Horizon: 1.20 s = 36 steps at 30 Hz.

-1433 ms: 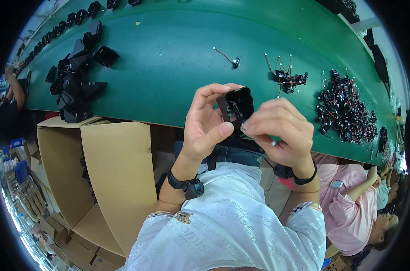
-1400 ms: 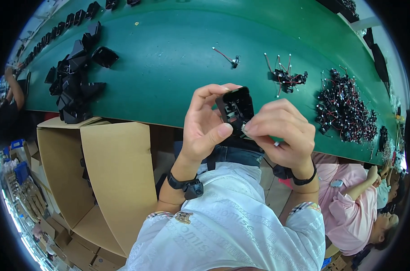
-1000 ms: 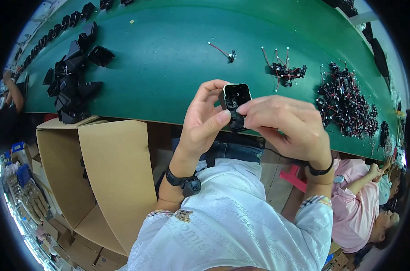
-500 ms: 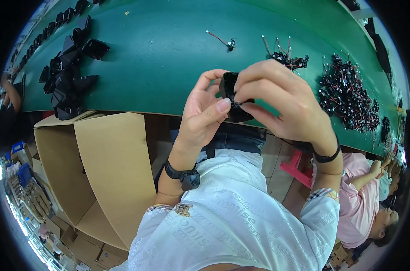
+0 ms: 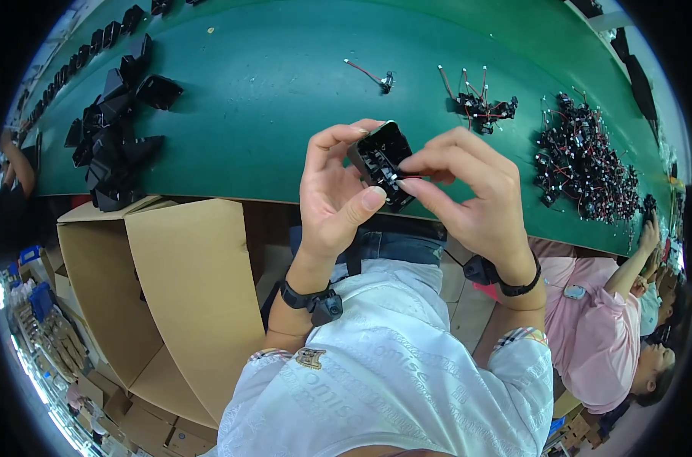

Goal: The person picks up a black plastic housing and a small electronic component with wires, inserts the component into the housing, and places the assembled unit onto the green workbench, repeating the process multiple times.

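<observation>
My left hand (image 5: 329,181) grips an open black plastic housing (image 5: 389,142) by its sides, thumb at the near edge. The open face is turned upward, and a small black part with white pieces (image 5: 378,164) sits inside. My right hand (image 5: 479,186) pinches a thin red and black wire (image 5: 413,178) at the housing's right side, thumb and forefinger close to the inner part. The wire's end is partly hidden by the fingers. Beyond my hands, a single small wired part (image 5: 387,82) and a small cluster of wired parts (image 5: 484,111) lie on the green table (image 5: 277,129).
At the right lies a big pile of wired parts (image 5: 589,160). Black housings (image 5: 110,148) are heaped at the left, with a row behind them. An open cardboard box (image 5: 197,305) stands below the table's edge. A person in pink (image 5: 597,343) reaches toward the table at the right.
The housing has tilted so its open inside shows. My right hand has moved down and off the top of the housing, now pinching the wire. The person in pink has stretched an arm to the table.
</observation>
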Motion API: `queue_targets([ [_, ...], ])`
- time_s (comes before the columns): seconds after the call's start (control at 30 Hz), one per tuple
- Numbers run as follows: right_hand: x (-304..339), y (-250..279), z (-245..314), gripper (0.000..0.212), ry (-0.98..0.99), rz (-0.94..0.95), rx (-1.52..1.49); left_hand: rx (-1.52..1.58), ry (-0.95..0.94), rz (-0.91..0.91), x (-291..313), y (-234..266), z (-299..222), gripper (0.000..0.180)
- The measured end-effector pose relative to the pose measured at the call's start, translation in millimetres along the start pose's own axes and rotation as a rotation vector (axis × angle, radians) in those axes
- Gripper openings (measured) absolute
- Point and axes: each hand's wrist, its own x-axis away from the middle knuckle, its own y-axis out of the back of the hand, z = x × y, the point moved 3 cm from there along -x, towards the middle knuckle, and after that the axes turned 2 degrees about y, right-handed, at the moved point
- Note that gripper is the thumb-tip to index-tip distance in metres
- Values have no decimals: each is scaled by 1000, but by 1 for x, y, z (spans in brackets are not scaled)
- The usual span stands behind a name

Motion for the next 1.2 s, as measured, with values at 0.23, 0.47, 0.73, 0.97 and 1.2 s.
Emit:
queue_targets([
  [0.23,1,-3,8,19,147,63,157,-21,-29,11,2,2,-2,68],
  [0.47,-6,11,21,21,300,-8,319,-16,-25,-45,3,9,-6,68],
  [0.73,-9,5,37,25,516,381,534,-84,-9,-28,4,2,-9,67],
  [0.97,-18,0,38,21,532,480,578,-106,29,-14,2,1,-13,66],
  [1.2,-10,-11,6,24,205,162,44,60,77,-32,3,8,-8,65],
])
